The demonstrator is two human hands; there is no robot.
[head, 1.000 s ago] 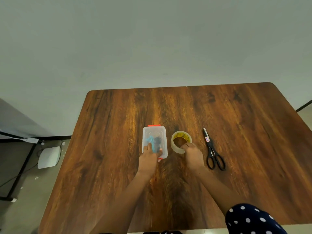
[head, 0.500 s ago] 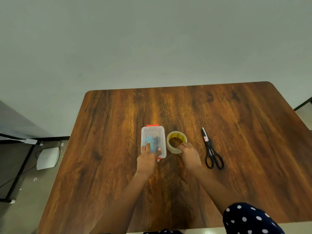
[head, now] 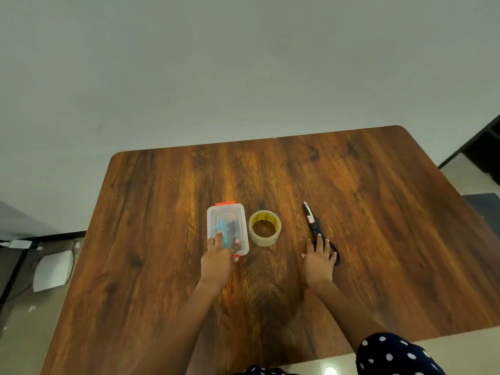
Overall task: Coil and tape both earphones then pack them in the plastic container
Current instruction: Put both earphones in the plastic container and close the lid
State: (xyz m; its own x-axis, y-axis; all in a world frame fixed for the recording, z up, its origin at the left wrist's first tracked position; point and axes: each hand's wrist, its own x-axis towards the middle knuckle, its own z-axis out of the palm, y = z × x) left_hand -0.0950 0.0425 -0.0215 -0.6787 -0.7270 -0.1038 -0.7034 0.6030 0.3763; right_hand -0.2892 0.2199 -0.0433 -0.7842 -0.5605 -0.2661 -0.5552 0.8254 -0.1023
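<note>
Head camera looks steeply down over the table (head: 378,212) from above.

The desk (head: 351,185) filling the lower frame was dark wood grain with a smooth, faintly glossy finish. Near its centre, the plastic container (head: 227,228) was clear, lightly frosted plastic with orange-red plastic clips. Right of it, the tape roll (head: 265,228) was glossy translucent film. Farther right, the scissors (head: 313,223) had black handles, probably plastic. At the lower right, the sleeve (head: 392,355) looked like matt polka-dot cloth.
</note>
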